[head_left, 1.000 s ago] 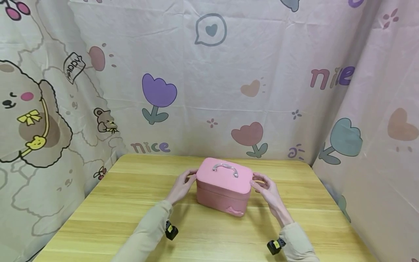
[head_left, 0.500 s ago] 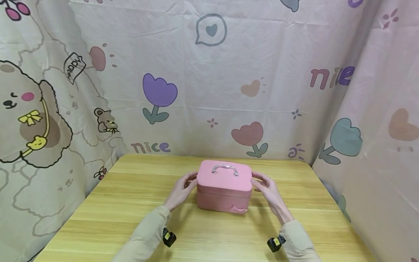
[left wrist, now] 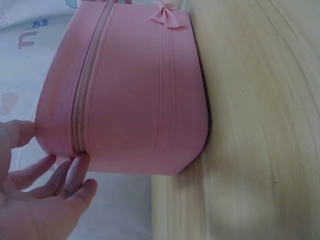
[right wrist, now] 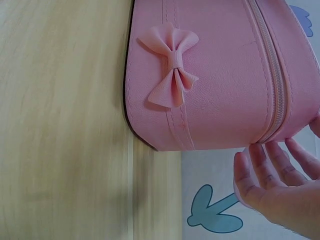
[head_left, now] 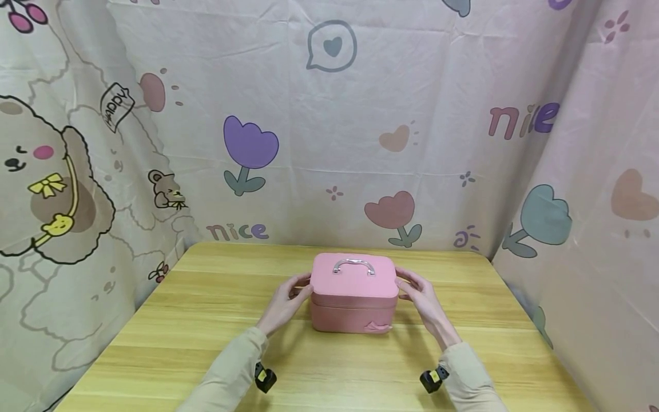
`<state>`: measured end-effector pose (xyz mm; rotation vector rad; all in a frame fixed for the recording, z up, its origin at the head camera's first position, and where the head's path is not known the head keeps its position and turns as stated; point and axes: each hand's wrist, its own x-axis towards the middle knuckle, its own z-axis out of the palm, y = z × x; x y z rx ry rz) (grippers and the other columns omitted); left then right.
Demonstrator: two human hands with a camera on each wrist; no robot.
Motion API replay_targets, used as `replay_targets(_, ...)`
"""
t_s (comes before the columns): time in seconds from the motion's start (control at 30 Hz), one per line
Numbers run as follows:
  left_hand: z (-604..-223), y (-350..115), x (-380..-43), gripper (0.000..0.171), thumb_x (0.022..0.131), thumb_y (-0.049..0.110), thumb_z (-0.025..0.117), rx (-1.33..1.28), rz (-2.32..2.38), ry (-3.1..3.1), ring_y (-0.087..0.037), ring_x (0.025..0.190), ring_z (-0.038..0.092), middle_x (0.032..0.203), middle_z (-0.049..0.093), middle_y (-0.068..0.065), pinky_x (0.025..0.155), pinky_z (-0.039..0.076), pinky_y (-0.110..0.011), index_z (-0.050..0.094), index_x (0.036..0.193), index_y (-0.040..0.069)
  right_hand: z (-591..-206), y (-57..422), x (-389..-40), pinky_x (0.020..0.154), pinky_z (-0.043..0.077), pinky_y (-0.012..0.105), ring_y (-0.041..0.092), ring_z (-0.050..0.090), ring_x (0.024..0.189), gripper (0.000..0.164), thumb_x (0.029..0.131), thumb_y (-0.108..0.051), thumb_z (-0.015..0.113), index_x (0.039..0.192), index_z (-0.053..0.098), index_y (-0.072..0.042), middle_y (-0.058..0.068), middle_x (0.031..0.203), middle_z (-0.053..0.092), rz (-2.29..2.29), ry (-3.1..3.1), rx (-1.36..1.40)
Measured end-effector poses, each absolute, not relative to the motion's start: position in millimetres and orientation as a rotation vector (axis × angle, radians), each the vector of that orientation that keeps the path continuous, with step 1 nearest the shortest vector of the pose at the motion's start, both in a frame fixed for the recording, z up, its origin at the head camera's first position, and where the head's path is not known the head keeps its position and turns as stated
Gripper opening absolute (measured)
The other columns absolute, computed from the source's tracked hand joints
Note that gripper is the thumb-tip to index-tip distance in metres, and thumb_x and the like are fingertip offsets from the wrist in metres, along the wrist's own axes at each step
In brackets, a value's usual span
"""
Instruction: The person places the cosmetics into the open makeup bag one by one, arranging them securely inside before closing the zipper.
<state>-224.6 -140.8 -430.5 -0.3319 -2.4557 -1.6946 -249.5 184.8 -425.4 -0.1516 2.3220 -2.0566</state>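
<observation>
A pink cosmetic case (head_left: 354, 315) stands upright on the wooden table, its front towards me. It has a silver handle (head_left: 354, 262) on the lid, a zipper (left wrist: 82, 85) round the upper part and a bow (right wrist: 172, 65) low on the front. My left hand (head_left: 283, 303) holds the left side, thumb at the lid's front corner and bent fingertips on the side by the zipper. At the opposite side, my right hand (head_left: 423, 303) grips the lid corner in the same way. The zipper looks closed along the front; the case's back is hidden.
The wooden table (head_left: 206, 320) reaches back to a printed curtain (head_left: 329, 114), which also hangs along both sides. Small black cameras sit at each wrist, at the left cuff (head_left: 265, 377) and the right one (head_left: 433, 379).
The case has turned from a slanted stance until its front faces me squarely, its bow shifting slightly right and back. Both hands have stayed at its sides.
</observation>
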Motion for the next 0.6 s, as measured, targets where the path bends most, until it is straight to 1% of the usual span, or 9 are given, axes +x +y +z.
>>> replay_targets(0.2,-432,-142,-225,0.044,0.100,0.019,0.062,-0.347,-1.685,-2.454,-0.035,0.115,0.065,0.129,0.066,-0.021,0.103,0.053,-0.044,0.056,0.139,-0.001,-426,184,-249,0.096,0.053,0.027,-0.013,0.058,0.103,0.053,0.103,-0.019,0.056,0.149,0.042,0.002,0.021,0.156,0.044,-2.075,2.313,-0.144)
replay_targets(0.3,-434,-144,-225,0.046,0.102,0.019,0.059,-0.358,-1.683,-2.450,-0.037,0.120,0.063,0.132,0.064,-0.024,0.107,0.051,-0.047,0.053,0.141,-0.004,-429,186,-249,0.100,0.053,0.033,-0.008,0.058,0.109,0.051,0.103,-0.019,0.054,0.149,0.043,0.001,0.020,0.155,0.045,-2.061,2.342,-0.133)
replay_targets(0.37,-436,-147,-226,0.046,0.103,0.019,0.056,-0.364,-1.665,-2.463,-0.039,0.125,0.060,0.135,0.062,-0.025,0.111,0.047,-0.051,0.050,0.142,-0.005,-433,187,-249,0.104,0.051,0.039,0.004,0.058,0.118,0.049,0.104,-0.019,0.052,0.149,0.043,0.001,0.021,0.154,0.046,-2.024,2.414,-0.144)
replay_targets(0.43,-437,-152,-227,0.048,0.105,0.021,0.054,-0.370,-1.595,-2.501,-0.041,0.129,0.056,0.137,0.060,-0.026,0.114,0.042,-0.055,0.048,0.144,-0.005,-438,191,-250,0.109,0.049,0.048,0.020,0.056,0.129,0.049,0.105,-0.020,0.050,0.149,0.043,0.001,0.023,0.154,0.045,-1.931,2.546,-0.175)
replay_targets(0.5,-439,-159,-230,0.050,0.105,0.024,0.052,-0.369,-1.468,-2.557,-0.043,0.134,0.051,0.142,0.056,-0.027,0.117,0.038,-0.059,0.046,0.146,-0.004,-443,196,-251,0.114,0.042,0.056,0.036,0.048,0.138,0.051,0.106,-0.025,0.048,0.150,0.041,0.001,0.025,0.156,0.042,-1.765,2.724,-0.209)
replay_targets(0.53,-440,-163,-231,0.051,0.105,0.026,0.052,-0.362,-1.375,-2.591,-0.044,0.136,0.049,0.145,0.054,-0.027,0.118,0.036,-0.061,0.045,0.147,-0.003,-446,199,-251,0.116,0.038,0.061,0.042,0.042,0.142,0.054,0.106,-0.028,0.048,0.151,0.039,0.000,0.026,0.157,0.039,-1.652,2.819,-0.218)
replay_targets(0.6,-442,-172,-235,0.055,0.105,0.030,0.051,-0.348,-1.152,-2.656,-0.046,0.139,0.045,0.149,0.049,-0.027,0.118,0.033,-0.063,0.042,0.149,-0.001,-450,206,-252,0.119,0.027,0.068,0.048,0.031,0.147,0.061,0.106,-0.038,0.046,0.155,0.033,-0.004,0.026,0.161,0.031,-1.392,2.986,-0.222)
